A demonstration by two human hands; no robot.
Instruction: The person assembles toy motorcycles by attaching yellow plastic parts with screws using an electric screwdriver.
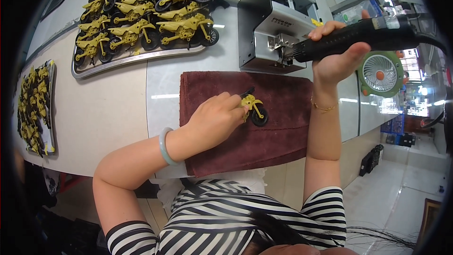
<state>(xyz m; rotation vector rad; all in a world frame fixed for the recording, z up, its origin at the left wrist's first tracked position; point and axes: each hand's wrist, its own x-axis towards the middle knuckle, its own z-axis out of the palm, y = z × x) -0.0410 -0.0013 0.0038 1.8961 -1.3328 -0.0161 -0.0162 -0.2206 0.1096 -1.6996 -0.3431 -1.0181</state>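
My left hand (pixel 214 117) is closed round a small yellow and black toy motorcycle (pixel 255 101) on a folded maroon towel (pixel 278 144). One black wheel and part of the yellow body show past my fingers; the rest is hidden under the hand. Raised at the right, my right hand (pixel 334 63) grips a black electric screwdriver (pixel 351 39) with a cord at its back end. The driver's front end is at the metal block (pixel 282 43) on the front of a grey and black screw feeder (pixel 257 33). Whether a screw sits on the bit cannot be seen.
A metal tray (pixel 137 58) piled with several yellow toy motorcycles stands at the back left. Another tray (pixel 53 127) of yellow and black toys lies at the far left. A green and white fan (pixel 380 74) stands right of the screwdriver.
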